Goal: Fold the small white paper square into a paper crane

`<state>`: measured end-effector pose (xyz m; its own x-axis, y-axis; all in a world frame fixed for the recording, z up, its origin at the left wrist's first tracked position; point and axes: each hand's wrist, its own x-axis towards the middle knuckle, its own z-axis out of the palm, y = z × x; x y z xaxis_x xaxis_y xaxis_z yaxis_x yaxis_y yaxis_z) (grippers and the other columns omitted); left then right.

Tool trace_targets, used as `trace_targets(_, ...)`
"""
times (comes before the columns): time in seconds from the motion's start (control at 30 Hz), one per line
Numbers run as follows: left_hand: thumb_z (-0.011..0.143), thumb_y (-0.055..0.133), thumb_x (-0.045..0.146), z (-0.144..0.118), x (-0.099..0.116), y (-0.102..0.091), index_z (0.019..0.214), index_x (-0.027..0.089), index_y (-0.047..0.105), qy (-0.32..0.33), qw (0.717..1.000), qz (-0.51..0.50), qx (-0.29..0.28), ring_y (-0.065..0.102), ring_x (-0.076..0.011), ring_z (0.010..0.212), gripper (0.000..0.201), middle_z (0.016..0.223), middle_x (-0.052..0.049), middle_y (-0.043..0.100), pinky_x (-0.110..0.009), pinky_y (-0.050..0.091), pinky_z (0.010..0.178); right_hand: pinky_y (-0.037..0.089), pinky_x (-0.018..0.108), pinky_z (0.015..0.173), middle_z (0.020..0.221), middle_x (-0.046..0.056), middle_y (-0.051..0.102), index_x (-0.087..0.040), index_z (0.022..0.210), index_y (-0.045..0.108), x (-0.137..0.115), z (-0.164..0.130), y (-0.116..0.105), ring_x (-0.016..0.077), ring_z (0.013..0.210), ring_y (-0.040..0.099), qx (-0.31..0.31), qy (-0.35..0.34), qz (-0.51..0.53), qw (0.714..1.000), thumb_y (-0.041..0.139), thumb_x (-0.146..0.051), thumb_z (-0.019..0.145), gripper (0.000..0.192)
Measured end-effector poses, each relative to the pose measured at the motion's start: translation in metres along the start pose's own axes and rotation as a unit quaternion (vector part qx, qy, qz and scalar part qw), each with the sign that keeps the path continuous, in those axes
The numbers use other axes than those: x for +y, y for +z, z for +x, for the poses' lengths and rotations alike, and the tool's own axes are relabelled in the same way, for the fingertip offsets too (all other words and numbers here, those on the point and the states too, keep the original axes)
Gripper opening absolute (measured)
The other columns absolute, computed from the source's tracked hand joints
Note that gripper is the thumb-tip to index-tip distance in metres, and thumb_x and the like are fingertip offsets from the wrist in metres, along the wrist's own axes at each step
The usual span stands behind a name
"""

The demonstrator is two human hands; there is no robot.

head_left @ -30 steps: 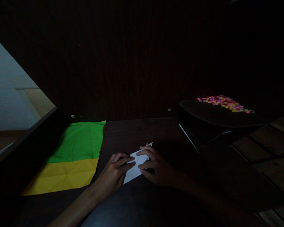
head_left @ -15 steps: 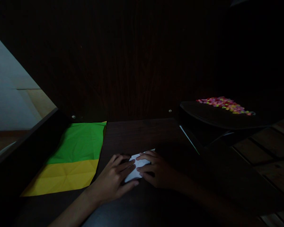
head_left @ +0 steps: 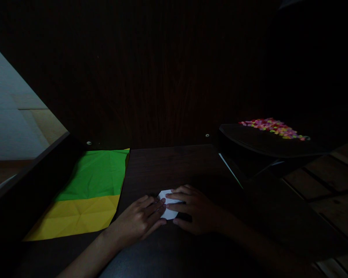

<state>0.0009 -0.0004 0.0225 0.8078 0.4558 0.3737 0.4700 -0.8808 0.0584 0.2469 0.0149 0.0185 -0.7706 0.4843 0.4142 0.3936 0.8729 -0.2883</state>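
A small piece of folded white paper [head_left: 169, 213] lies on the dark tabletop in front of me. My left hand [head_left: 143, 216] comes in from the left, its outstretched fingertips resting on the paper's left part. From the other side my right hand [head_left: 191, 208] lays its spread fingers over the upper right part, with the thumb near the lower right edge. Both hands are open and press the paper flat. The fingers cover much of it, so its full shape is partly hidden.
To the left lies a creased sheet of paper, green [head_left: 100, 173] at the back and yellow [head_left: 78, 216] at the front. A dark raised shelf [head_left: 249, 141] at right bears a heap of small colourful pieces [head_left: 274, 127]. A dark wooden panel [head_left: 168, 77] rises behind.
The white paper looks more compact; the corner that stuck out at its upper right no longer shows. My left fingers have drawn closer together, and my right thumb has moved down slightly.
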Motion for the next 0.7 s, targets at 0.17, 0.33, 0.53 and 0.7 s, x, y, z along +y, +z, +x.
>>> trace_targets(0.17,0.1,0.048,0.023,-0.001,-0.001,0.002,0.122,0.009,0.06,0.028,0.999,0.025,0.013,0.067,-0.0245,0.095,0.028,0.11,-0.013,0.072,-0.039,0.056,0.081,0.046,0.042,0.093,0.128,0.01,0.064,-0.019,0.12,0.064,0.004,0.0,-0.001,0.024,0.113,0.057,0.001,-0.012,0.005,1.0,0.061,-0.033,0.087,0.036)
trace_targets(0.33,0.1,0.045,0.016,-0.001,-0.002,0.002,0.123,0.011,0.059,0.033,0.999,0.026,0.007,0.067,-0.0234,0.095,0.028,0.111,-0.013,0.072,-0.038,0.055,0.079,0.047,0.041,0.091,0.125,0.011,0.066,-0.016,0.12,0.062,0.008,-0.001,0.001,0.0234,0.11,0.059,0.006,-0.014,0.02,1.0,0.06,-0.029,0.087,0.035)
trace_targets(0.53,0.099,0.047,0.019,-0.001,0.0,0.0,0.121,0.012,0.06,0.01,1.0,0.009,0.004,0.067,-0.0237,0.096,0.027,0.112,-0.012,0.072,-0.039,0.054,0.083,0.047,0.039,0.09,0.119,0.008,0.069,-0.017,0.123,0.061,0.013,-0.002,0.011,0.0216,0.106,0.061,0.025,-0.02,-0.012,0.999,0.053,-0.012,0.086,0.038)
trace_targets(0.7,0.096,0.054,0.033,0.0,0.003,-0.001,0.122,0.01,0.059,-0.013,1.0,-0.015,0.002,0.066,-0.026,0.096,0.035,0.112,-0.013,0.071,-0.042,0.054,0.084,0.047,0.036,0.082,0.108,0.007,0.073,-0.016,0.114,0.065,0.013,-0.001,0.015,0.0205,0.095,0.063,0.051,-0.039,-0.047,0.997,0.051,-0.01,0.089,0.029)
